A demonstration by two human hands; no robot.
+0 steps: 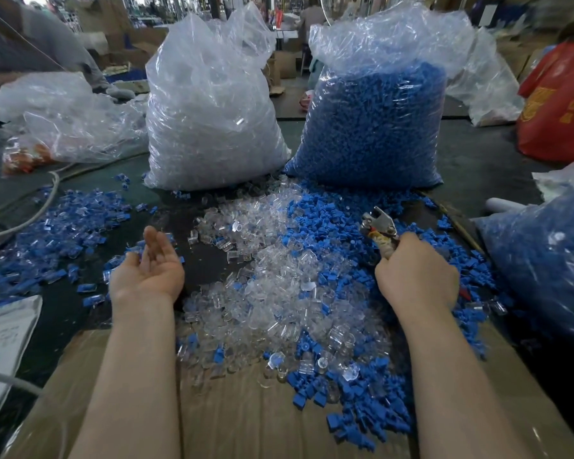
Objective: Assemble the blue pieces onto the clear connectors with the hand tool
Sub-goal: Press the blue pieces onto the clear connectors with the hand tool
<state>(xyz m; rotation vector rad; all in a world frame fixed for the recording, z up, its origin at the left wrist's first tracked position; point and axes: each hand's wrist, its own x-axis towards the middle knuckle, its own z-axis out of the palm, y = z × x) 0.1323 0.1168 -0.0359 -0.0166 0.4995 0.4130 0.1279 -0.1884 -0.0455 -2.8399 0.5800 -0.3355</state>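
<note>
Both hands forward — left (147, 270) palm-up, empty; right (416, 273) fisted, gripping.

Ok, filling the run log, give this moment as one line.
left hand: open, palm up, empty | right hand: grips hand tool | clear connectors, blue pieces: loose piles

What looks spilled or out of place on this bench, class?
Loose clear plastic connectors and small blue plastic pieces lie mingled across the dark table, not sorted, spilling from the foot of two upright bags.

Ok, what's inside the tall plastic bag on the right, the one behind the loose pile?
The right-hand bag is packed with small blue pieces up to near its top. Whatever lies deeper inside cannot be seen.
</note>
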